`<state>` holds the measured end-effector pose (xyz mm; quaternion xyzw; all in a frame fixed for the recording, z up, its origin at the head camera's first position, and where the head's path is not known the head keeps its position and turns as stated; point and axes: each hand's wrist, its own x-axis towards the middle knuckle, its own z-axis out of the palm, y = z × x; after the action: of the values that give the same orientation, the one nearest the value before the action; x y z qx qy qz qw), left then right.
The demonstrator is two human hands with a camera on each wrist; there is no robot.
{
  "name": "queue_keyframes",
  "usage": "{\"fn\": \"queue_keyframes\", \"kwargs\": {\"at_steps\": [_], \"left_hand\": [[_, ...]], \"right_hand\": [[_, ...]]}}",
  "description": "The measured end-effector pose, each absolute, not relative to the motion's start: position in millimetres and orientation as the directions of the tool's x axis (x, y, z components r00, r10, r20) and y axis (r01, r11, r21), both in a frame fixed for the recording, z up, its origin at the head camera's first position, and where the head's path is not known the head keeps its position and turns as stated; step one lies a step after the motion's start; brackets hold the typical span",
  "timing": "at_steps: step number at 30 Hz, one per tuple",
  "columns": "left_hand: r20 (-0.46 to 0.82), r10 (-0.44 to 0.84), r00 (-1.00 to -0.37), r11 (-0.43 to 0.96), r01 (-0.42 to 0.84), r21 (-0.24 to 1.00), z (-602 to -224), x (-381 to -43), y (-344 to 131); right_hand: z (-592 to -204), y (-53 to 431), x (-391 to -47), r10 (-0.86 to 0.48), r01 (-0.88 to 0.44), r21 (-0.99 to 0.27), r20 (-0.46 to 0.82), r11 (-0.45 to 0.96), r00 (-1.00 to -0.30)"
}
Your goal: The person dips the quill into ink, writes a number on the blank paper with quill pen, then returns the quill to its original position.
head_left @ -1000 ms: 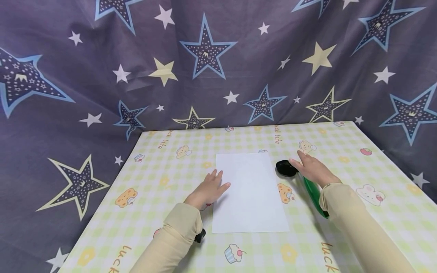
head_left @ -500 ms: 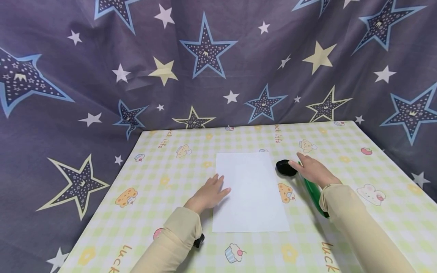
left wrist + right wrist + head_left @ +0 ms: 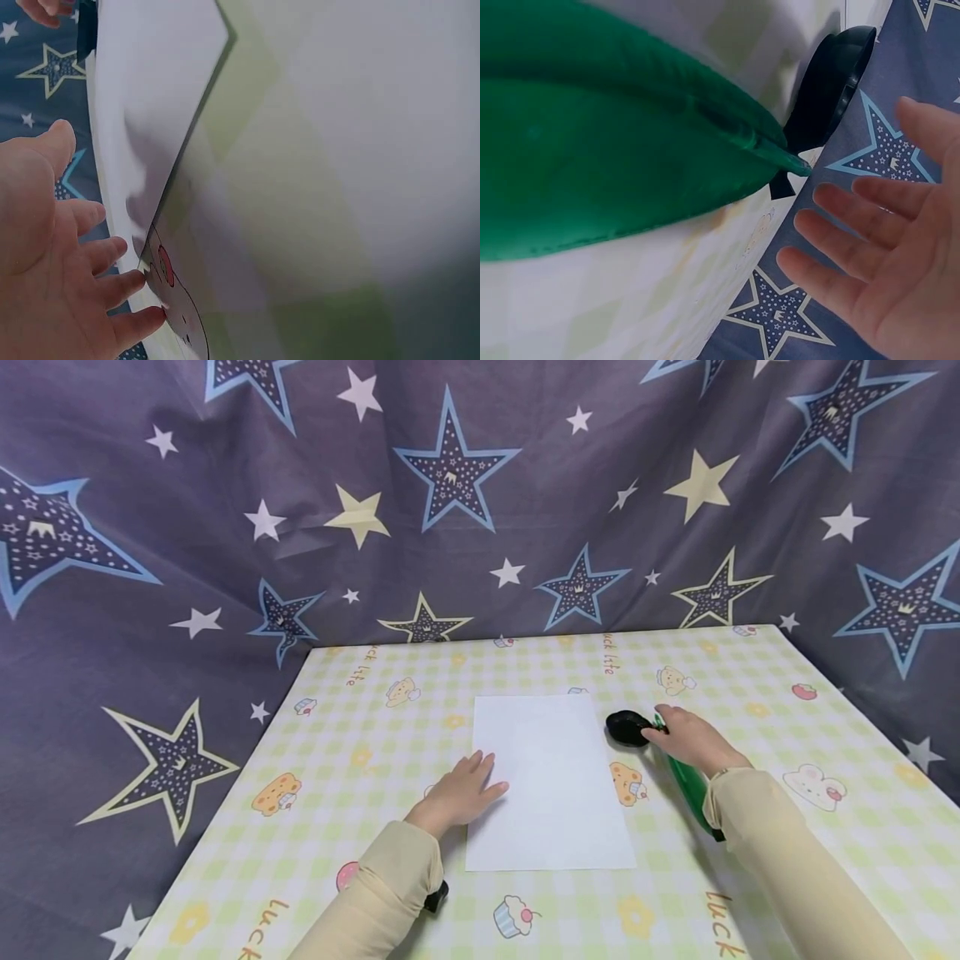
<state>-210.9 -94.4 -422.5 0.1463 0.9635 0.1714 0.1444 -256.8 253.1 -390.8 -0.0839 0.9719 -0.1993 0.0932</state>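
I see white paper [image 3: 547,785], a glossy green object [image 3: 630,157], a black bowl-shaped piece [image 3: 829,90], beige sleeves [image 3: 795,852], green-and-white checked tablecloth [image 3: 540,667], purple-grey starry backdrop [image 3: 540,502].

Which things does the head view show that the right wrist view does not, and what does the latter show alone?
Only the head view: the left hand, the whole white sheet, both beige sleeves, and a small black object partly behind the left one.

Only the right wrist view: the palm of the right hand and a close-up of the green object.

Both: the right hand, the green object, the black bowl-like object, the checked tablecloth and the starry curtain.
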Motion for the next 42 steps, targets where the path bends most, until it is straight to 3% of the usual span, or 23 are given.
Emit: {"fn": "queue_keyframes", "kwargs": {"at_steps": [15, 23, 42], "left_hand": [[-0.222, 0.366, -0.904, 0.897, 0.279, 0.343, -425.3, -208.0, -92.6], [-0.212, 0.387, -0.897, 0.894, 0.309, 0.323, -428.7, -209.4, -94.4], [-0.210, 0.391, -0.896, 0.899, 0.323, 0.295, -429.5, -208.5, -93.5]], "right_hand": [[-397.4, 261.1, -255.1, -0.176, -0.125, -0.369, -0.109, 0.921, -0.978], [-402.1, 260.5, -257.3, -0.115, -0.063, -0.333, -0.138, 0.941, -0.984], [-411.9, 263.5, -257.1, -0.108, -0.084, -0.280, -0.069, 0.956, -0.992]]}}
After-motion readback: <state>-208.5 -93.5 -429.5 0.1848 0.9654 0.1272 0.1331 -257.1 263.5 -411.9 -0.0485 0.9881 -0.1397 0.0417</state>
